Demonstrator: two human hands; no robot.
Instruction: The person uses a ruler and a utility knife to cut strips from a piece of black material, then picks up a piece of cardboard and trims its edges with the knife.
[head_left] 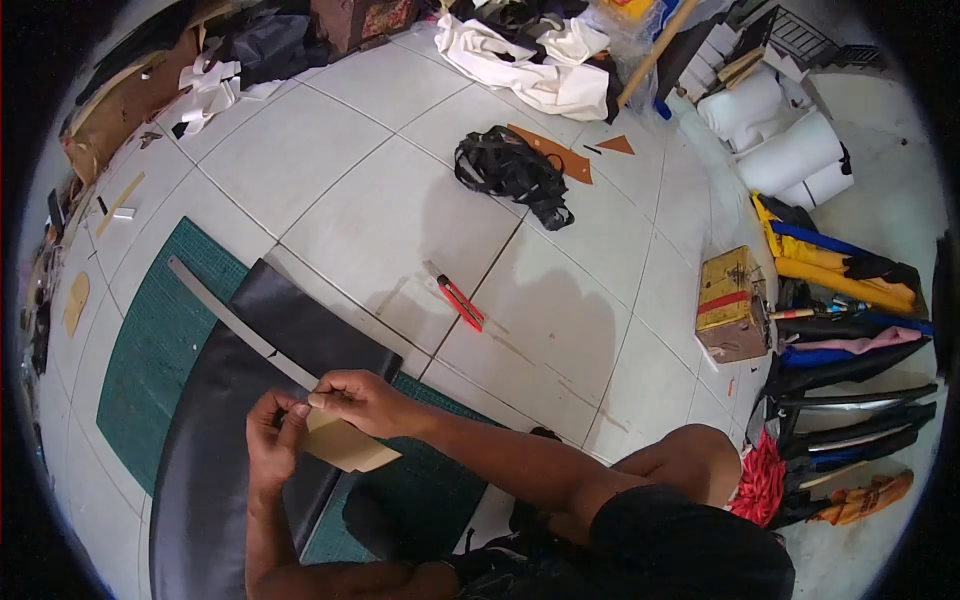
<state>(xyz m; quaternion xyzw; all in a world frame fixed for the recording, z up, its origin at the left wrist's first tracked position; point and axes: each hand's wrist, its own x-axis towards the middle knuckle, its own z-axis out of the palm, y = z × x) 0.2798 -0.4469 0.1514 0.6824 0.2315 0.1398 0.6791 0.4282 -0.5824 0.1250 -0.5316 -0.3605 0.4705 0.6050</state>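
Both of my hands meet over the black sheet of leather-like material (215, 440), at one corner of a flat tan piece (350, 445) that looks like card. My left hand (270, 440) pinches that corner between thumb and fingers. From the other side, my right hand (362, 402) is closed on the same piece, its fingertips close to the left ones. A long metal ruler (225, 315) lies across the black sheet and runs up to my hands, which hide its near end. Under the sheet is a green cutting mat (150, 360).
A red utility knife (462, 305) lies on the tiled floor (350, 220). Beyond it are a black tangle of strips (510, 170) and brown scraps (560, 155). White cloth (530, 75) is heaped at the back. At right stand a yellow box (730, 305) and rolled materials (850, 265).
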